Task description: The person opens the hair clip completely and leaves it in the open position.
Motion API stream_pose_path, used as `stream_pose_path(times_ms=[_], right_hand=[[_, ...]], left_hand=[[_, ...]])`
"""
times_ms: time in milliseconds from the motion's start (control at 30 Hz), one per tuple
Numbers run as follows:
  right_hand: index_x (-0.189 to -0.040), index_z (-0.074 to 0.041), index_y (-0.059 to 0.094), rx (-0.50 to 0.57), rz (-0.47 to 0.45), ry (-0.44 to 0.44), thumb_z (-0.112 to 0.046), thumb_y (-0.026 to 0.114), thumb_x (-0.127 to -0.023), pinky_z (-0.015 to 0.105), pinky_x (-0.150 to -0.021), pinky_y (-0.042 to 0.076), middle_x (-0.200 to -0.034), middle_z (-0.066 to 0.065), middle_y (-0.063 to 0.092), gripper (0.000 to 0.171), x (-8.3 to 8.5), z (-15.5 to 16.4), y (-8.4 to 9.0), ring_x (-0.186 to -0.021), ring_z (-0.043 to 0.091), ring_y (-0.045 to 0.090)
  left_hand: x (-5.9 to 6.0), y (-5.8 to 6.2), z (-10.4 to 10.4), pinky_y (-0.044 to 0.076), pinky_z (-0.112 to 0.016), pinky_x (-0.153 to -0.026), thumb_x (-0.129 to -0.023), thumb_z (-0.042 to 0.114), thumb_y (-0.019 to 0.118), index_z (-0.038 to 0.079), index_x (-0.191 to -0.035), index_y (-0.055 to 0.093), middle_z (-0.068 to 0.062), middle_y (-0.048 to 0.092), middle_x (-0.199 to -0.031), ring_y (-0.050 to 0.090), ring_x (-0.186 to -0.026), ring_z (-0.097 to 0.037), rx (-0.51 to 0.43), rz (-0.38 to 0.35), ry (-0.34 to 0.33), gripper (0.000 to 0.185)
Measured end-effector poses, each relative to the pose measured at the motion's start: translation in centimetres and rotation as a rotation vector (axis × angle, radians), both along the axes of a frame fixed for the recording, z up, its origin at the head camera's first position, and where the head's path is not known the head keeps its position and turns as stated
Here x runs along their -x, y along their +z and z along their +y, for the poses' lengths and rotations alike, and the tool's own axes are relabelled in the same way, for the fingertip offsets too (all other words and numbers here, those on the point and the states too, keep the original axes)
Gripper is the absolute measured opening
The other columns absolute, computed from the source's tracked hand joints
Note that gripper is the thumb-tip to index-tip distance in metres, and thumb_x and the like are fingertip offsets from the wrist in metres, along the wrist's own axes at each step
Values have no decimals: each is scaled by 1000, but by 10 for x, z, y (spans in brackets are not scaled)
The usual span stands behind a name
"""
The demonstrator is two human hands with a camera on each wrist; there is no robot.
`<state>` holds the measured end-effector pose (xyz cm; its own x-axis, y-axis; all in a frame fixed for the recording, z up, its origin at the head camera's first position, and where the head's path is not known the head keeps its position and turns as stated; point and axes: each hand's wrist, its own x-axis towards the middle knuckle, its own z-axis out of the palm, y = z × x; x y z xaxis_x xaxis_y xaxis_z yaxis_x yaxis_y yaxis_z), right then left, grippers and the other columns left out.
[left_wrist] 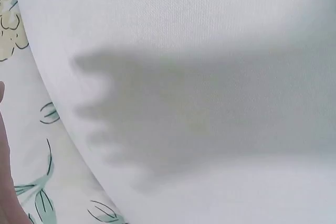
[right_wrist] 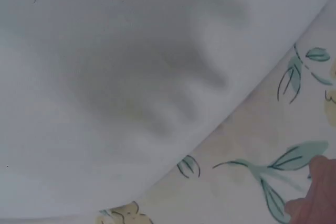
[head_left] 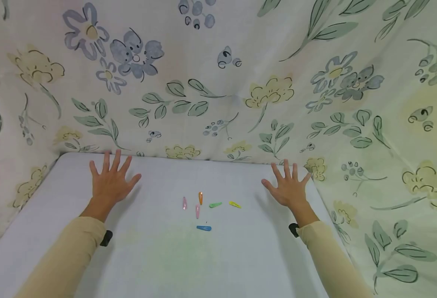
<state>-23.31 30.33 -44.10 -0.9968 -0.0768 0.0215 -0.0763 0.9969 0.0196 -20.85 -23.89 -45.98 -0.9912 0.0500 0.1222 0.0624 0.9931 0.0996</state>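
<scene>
Both hands hover above a white table with fingers spread and nothing in them. My left hand is over the far left part, and my right hand is over the far right. Between them lie several small hair clips: a pink clip, another pink clip, an orange clip, a green clip, a yellow clip and, closer to me, a blue clip. In each wrist view only a bit of the hand shows at the edge, with its shadow on the cloth.
The white tabletop runs back to a hanging floral curtain, which also closes in the left and right sides. A dark wrist strap sits at the left cuff, and a similar one at the right.
</scene>
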Motion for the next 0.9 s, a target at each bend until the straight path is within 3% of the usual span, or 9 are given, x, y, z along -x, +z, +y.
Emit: stream_pose_path(times_ms=[400, 667, 900], right_hand=[[-160, -24, 21, 2, -19, 34, -77, 29, -92, 79, -103, -10, -166, 17, 1, 86, -3, -36, -5, -149, 47, 0], [-159, -24, 24, 127, -28, 64, -72, 34, -95, 77, -107, -2, -166, 17, 7, 81, -4, -64, -11, -149, 46, 4], [-160, -26, 21, 220, -84, 80, -69, 35, -97, 75, -108, 2, -166, 17, 7, 78, -8, -88, -24, -149, 45, 6]], left_hand=[[8, -7, 40, -7, -72, -110, -98, 56, 45, 12, -156, 30, -20, 10, -164, -4, -150, -43, 1, 8, -88, 74], [9, -12, 71, -3, -72, -111, -98, 54, 48, 14, -156, 30, -18, 10, -165, 1, -150, -42, -42, 14, -145, 73], [7, -23, 93, 6, -73, -110, -98, 51, 52, 14, -156, 33, -17, 17, -164, 7, -150, -42, -110, 3, -177, 71]])
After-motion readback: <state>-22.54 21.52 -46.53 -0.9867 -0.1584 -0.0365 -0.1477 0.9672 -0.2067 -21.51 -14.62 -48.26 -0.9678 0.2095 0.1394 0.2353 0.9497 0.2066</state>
